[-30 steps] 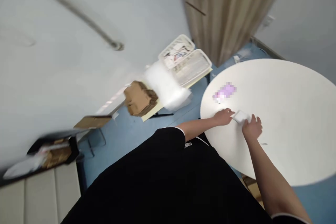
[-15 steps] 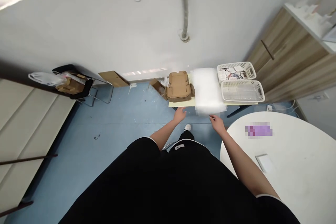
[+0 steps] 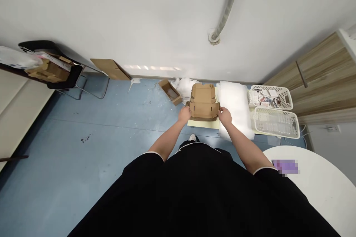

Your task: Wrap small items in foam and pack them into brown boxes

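Flat brown cardboard boxes (image 3: 204, 109) lie stacked on a narrow pale-yellow table (image 3: 205, 123) against the wall. My left hand (image 3: 184, 114) grips the stack's left edge, and my right hand (image 3: 225, 115) has its fingers closed on the right edge. Just right of the stack lies a pile of white foam sheets (image 3: 235, 109), beside my right hand. Farther right are two white plastic baskets, the back one (image 3: 287, 100) with small packets inside and the front one (image 3: 297, 127) with clear plastic pieces.
An open cardboard box (image 3: 170, 92) sits left of the stack. A black chair (image 3: 52, 84) bearing a bag and cartons is at the far left. A round white table (image 3: 319, 181) stands at the right, below a wooden cabinet (image 3: 319, 77).
Both hands have moved forward onto the two sides of the cardboard stack and closed on it. The view has shifted, with the table now closer.
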`<action>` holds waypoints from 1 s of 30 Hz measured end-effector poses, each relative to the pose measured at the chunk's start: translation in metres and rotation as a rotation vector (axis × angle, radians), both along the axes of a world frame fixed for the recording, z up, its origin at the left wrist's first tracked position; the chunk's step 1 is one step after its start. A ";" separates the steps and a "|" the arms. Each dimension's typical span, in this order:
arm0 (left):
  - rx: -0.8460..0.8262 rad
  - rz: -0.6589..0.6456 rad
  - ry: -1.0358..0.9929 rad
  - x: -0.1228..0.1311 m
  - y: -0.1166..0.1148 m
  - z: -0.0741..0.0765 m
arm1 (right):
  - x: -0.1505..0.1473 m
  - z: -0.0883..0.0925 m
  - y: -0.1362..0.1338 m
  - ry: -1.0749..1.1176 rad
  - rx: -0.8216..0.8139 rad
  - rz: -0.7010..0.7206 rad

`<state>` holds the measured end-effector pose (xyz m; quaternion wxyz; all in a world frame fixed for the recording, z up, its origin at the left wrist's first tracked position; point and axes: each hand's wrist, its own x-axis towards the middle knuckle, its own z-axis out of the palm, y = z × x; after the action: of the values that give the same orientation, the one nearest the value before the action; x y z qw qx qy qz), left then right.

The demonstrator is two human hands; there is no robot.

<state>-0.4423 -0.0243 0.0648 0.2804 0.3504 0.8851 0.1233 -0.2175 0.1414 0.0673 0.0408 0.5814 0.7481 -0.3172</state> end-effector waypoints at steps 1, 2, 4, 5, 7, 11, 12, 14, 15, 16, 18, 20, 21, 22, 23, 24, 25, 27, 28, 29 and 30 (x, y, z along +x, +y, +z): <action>-0.020 0.020 -0.022 -0.003 0.005 -0.004 | -0.007 -0.002 0.007 -0.047 -0.009 0.001; -0.043 0.030 -0.041 -0.006 0.010 -0.008 | -0.012 -0.004 0.014 -0.094 -0.024 0.006; -0.098 0.029 -0.067 -0.010 0.019 -0.015 | -0.019 -0.009 0.027 -0.179 -0.058 0.030; -0.126 0.025 -0.073 -0.012 0.022 -0.018 | -0.022 -0.012 0.033 -0.212 -0.068 0.047; -0.168 0.026 -0.079 -0.015 0.027 -0.021 | -0.024 -0.016 0.044 -0.260 -0.079 0.080; -0.163 0.071 -0.083 -0.018 0.030 -0.011 | -0.023 -0.016 0.055 -0.262 -0.113 0.114; -0.150 0.084 -0.086 -0.018 0.029 -0.007 | -0.023 -0.015 0.056 -0.248 -0.114 0.111; -0.106 0.105 -0.085 -0.019 0.027 0.002 | -0.020 -0.010 0.053 -0.197 -0.093 0.089; -0.073 0.112 -0.075 -0.020 0.026 0.007 | -0.019 -0.007 0.051 -0.155 -0.074 0.064; -0.037 0.117 -0.062 -0.020 0.024 0.011 | -0.017 -0.003 0.048 -0.101 -0.052 0.030; 0.040 0.118 -0.032 -0.020 0.021 0.019 | -0.011 0.003 0.042 0.042 -0.009 -0.046; 0.113 0.106 -0.014 -0.019 0.020 0.026 | -0.003 0.011 0.035 0.193 0.035 -0.126; 0.151 0.092 -0.009 -0.018 0.020 0.029 | 0.002 0.015 0.031 0.259 0.059 -0.166; 0.191 0.072 -0.007 -0.016 0.021 0.032 | 0.009 0.019 0.026 0.315 0.083 -0.209; 0.229 0.045 -0.008 -0.013 0.023 0.035 | 0.016 0.023 0.021 0.357 0.107 -0.254; 0.263 0.011 -0.014 -0.009 0.026 0.037 | 0.026 0.027 0.014 0.386 0.126 -0.307; 0.293 -0.031 -0.026 -0.004 0.031 0.039 | 0.036 0.031 0.006 0.406 0.142 -0.368; 0.328 -0.138 -0.070 0.009 0.044 0.043 | 0.062 0.040 -0.012 0.423 0.170 -0.510; 0.333 -0.201 -0.095 0.018 0.052 0.045 | 0.077 0.044 -0.024 0.425 0.187 -0.586; 0.333 -0.270 -0.120 0.029 0.061 0.046 | 0.094 0.048 -0.036 0.427 0.208 -0.661; 0.334 -0.345 -0.141 0.042 0.070 0.048 | 0.112 0.051 -0.049 0.428 0.230 -0.736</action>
<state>-0.3998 0.0457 0.1130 0.2968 0.5281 0.7578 0.2423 -0.1050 0.0922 0.1188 -0.2958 0.7310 0.5135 -0.3384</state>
